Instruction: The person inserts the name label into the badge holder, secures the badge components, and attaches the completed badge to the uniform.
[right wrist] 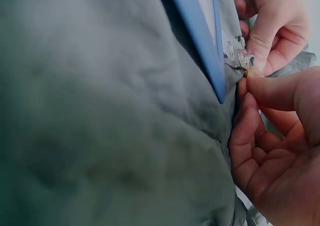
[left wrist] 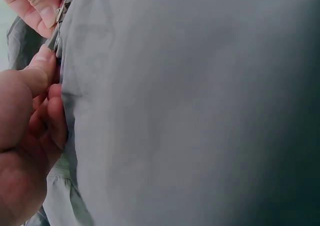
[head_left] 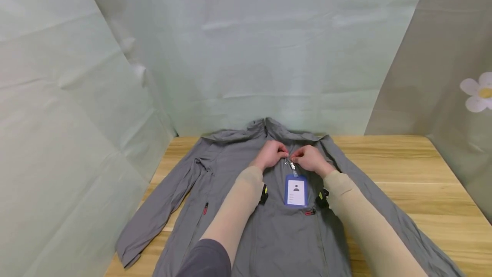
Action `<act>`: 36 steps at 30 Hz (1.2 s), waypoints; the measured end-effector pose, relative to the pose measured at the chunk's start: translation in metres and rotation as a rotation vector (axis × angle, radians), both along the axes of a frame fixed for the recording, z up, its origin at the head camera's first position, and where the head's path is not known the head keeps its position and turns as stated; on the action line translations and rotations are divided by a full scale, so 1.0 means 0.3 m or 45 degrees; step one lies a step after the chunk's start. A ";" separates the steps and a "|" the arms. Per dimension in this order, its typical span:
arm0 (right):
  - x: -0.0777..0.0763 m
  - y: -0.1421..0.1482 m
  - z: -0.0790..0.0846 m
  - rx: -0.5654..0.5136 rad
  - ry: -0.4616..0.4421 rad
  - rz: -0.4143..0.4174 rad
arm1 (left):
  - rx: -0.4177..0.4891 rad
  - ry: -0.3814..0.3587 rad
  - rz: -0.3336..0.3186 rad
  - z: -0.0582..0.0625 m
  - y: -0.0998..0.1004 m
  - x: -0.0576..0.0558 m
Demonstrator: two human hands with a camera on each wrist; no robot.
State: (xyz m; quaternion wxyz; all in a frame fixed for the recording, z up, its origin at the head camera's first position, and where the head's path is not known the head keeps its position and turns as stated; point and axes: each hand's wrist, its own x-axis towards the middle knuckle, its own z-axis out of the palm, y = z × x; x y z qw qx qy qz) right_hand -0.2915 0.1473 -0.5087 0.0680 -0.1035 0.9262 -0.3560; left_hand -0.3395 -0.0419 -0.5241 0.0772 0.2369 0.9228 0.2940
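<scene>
A grey jacket (head_left: 238,174) lies spread out, its front facing up. On its chest, right of the middle, an ID badge (head_left: 296,191) in a blue holder lies below a metal clip (head_left: 293,166). My left hand (head_left: 270,155) pinches a fold of the jacket's chest fabric beside the clip, seen close up in the left wrist view (left wrist: 22,121). The right hand (head_left: 310,159) pinches the clip's upper end between thumb and forefinger. Fingertips of both hands nearly meet there. In the right wrist view, the blue holder (right wrist: 205,45) stands tilted, partly cut off by the frame.
Beneath the jacket is a wooden table (head_left: 407,170). Pale sheeting (head_left: 269,54) hangs behind and at the left. Red zipper pulls (head_left: 205,209) show on the jacket front. One sleeve (head_left: 150,221) stretches toward the lower left.
</scene>
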 end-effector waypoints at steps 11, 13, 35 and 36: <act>0.000 -0.017 -0.013 -0.048 0.000 -0.026 | 0.117 -0.029 -0.017 -0.007 -0.014 0.004; -0.002 -0.020 -0.016 -0.054 -0.030 -0.046 | 0.199 -0.105 0.016 -0.012 -0.026 0.005; -0.018 0.000 -0.024 -0.039 -0.073 -0.099 | 0.051 0.104 -0.009 -0.007 -0.062 0.095; -0.017 0.001 -0.025 -0.037 -0.073 -0.099 | 0.054 0.103 0.000 -0.008 -0.062 0.095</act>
